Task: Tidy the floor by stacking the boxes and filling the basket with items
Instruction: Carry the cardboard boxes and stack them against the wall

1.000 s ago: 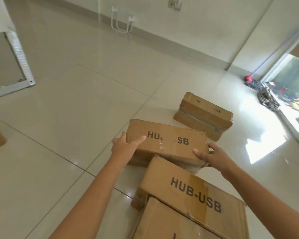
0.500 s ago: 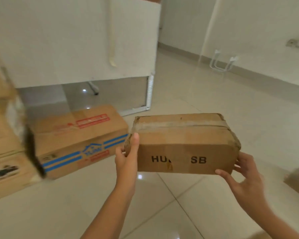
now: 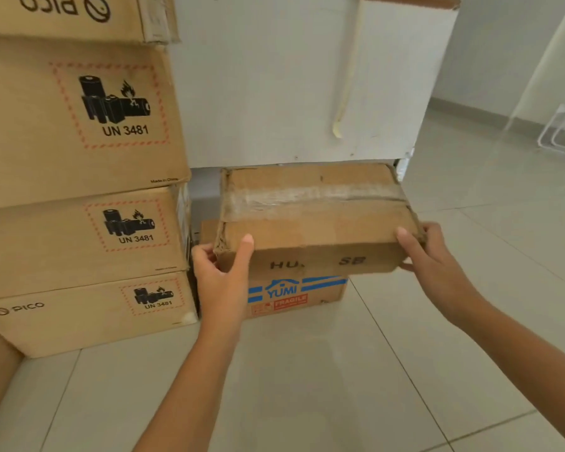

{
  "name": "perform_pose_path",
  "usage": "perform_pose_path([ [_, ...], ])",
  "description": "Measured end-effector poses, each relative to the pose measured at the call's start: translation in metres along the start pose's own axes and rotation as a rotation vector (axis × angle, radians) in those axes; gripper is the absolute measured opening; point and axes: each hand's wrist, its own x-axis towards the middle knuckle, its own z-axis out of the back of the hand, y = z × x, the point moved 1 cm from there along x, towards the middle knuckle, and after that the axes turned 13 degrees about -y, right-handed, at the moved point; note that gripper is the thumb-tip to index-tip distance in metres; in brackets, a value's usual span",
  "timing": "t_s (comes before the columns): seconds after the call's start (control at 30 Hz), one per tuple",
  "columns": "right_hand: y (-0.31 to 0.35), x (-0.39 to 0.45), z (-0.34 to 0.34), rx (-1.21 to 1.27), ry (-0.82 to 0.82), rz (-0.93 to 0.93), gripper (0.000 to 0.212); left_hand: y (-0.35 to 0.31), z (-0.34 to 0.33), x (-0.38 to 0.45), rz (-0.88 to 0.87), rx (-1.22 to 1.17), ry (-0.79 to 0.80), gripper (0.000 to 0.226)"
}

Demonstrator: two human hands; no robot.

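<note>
A taped brown HUB-USB carton (image 3: 313,216) is held between both hands at the centre of the head view. My left hand (image 3: 222,275) grips its left end, thumb lying on the top edge. My right hand (image 3: 431,256) grips its right end, fingers curled round the corner. The carton hangs directly over a lower YUMI box (image 3: 294,295) with blue stripes and a red FRAGILE label, which stands on the floor; whether the two touch I cannot tell.
A tall stack of PICO cartons (image 3: 79,197) with UN 3481 battery marks fills the left side. A white panel (image 3: 291,76) stands behind the boxes. Pale floor tiles (image 3: 340,386) stretch in front and to the right, with a white wire stand (image 3: 558,132) far right.
Both hands lifted the HUB-USB carton off the floor pile and carried it left, and the view swung with it. It now hangs over the YUMI box beside the PICO stack.
</note>
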Motion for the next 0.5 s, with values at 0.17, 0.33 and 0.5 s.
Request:
perform_pose_path([
  [0.17, 0.002, 0.038, -0.054, 0.063, 0.130, 0.031, 0.027, 0.027, 0.018, 0.040, 0.088, -0.049, 0.065, 0.022],
  [0.33, -0.021, 0.051, -0.089, 0.065, 0.128, -0.009, 0.022, 0.044, 0.026, 0.055, 0.096, -0.047, 0.097, 0.031],
  [0.5, -0.034, 0.055, -0.099, -0.074, 0.058, -0.024, 0.036, 0.048, 0.021, 0.070, 0.021, 0.092, 0.014, 0.048],
])
